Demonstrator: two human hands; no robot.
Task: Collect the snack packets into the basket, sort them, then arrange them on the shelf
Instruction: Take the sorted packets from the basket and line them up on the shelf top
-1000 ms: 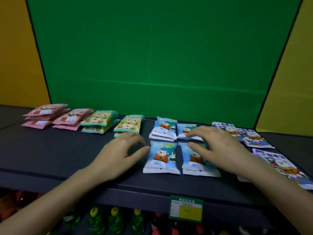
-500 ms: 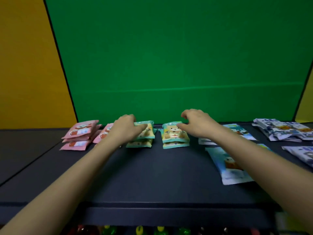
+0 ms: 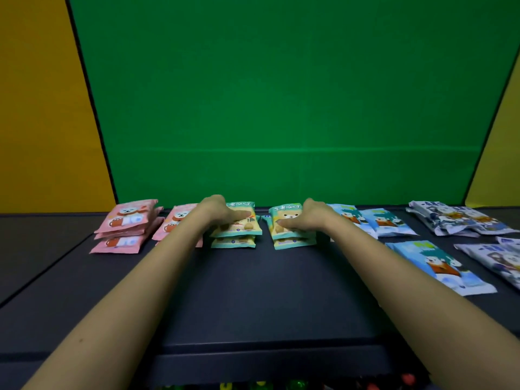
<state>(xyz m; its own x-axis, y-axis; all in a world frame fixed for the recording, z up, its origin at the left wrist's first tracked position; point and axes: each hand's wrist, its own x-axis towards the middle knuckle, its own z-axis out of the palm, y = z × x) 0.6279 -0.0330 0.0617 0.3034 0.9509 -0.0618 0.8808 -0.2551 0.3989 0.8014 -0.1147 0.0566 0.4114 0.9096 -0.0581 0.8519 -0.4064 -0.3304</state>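
Note:
Snack packets lie sorted by colour on a dark shelf point(image 3: 253, 291). My left hand point(image 3: 218, 212) rests flat on the left stack of green bear packets point(image 3: 239, 229). My right hand point(image 3: 309, 218) lies flat on the right green stack point(image 3: 287, 225), its fingers pointing left. Both hands touch only the top packets; the thumbs are hidden. Two pink stacks point(image 3: 126, 223) point(image 3: 176, 220) sit to the left. Blue packets point(image 3: 388, 222) point(image 3: 439, 266) and white-and-navy packets point(image 3: 455, 218) point(image 3: 501, 257) lie to the right. No basket is in view.
A green back panel point(image 3: 281, 108) closes the shelf behind the packets, with yellow walls point(image 3: 42, 108) at both sides. Coloured bottle caps point(image 3: 261, 385) show under the shelf's front edge. Bare dark shelf stretches between my forearms.
My view has moved closer to the green stacks. Both hands have settled from reaching at the stacks' back edges onto the tops of the green packets.

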